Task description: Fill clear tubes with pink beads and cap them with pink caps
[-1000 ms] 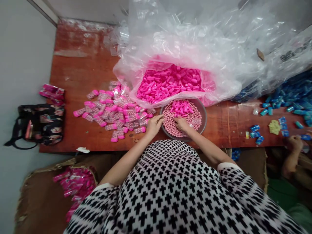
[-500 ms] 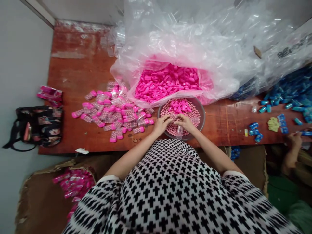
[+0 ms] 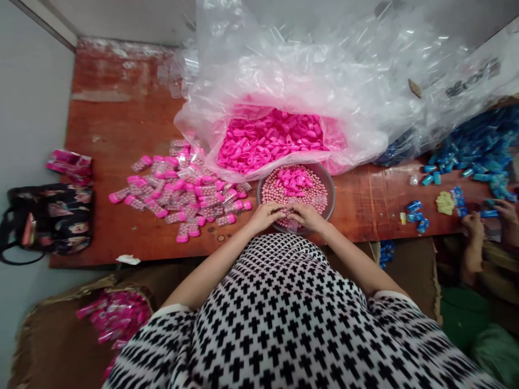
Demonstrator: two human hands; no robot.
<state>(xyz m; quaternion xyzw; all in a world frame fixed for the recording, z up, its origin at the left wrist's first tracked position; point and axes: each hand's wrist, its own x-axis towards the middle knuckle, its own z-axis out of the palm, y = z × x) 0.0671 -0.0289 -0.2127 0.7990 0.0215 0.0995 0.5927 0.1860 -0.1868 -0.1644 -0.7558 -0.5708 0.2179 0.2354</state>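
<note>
My left hand (image 3: 265, 215) and my right hand (image 3: 306, 216) meet over the near side of a grey bowl (image 3: 331, 197). The bowl is filled with small pink balls (image 3: 272, 189), with a heap of bright pink caps (image 3: 294, 180) on top. Fingers of both hands are bent inward and closed, their tips almost touching. A small clear plastic bottle (image 3: 292, 225) shows below the fingers of my right hand, seemingly in its grip. What my left fingertips pinch is too small to make out.
Behind the bowl, a large clear plastic bag (image 3: 357, 146) lies open with pink caps inside. Capped bottles of pink balls (image 3: 186, 192) are piled at left, near a floral bag (image 3: 68, 219). At right are blue pieces (image 3: 478, 146) and a co-worker's hands (image 3: 473, 227).
Both hands have shifted slightly toward me, to the bowl's near rim, and come closer together. The view has moved a little. At far right, a co-worker's second hand has come into view.
</note>
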